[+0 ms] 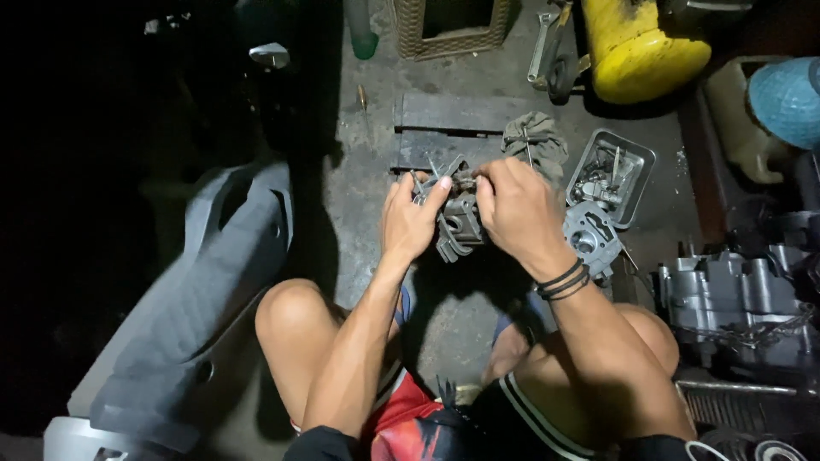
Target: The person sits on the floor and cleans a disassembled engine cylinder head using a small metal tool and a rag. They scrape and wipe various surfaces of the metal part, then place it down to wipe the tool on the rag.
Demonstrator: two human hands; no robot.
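I squat over a concrete floor with a grey finned metal engine part [459,224] held up between both hands. My left hand [412,220] grips its left side, thumb pressed on the top. My right hand [517,213], with black bands on the wrist, covers its right side, fingers pinched at the top edge. Much of the part is hidden by my fingers.
A metal tray of small parts [637,164] and a round grey casting [591,239] lie to the right. A rag [536,138] lies on a dark wooden board [453,128]. A yellow tank [636,47], an engine block [739,303] and a grey plastic fairing [205,290] surround me.
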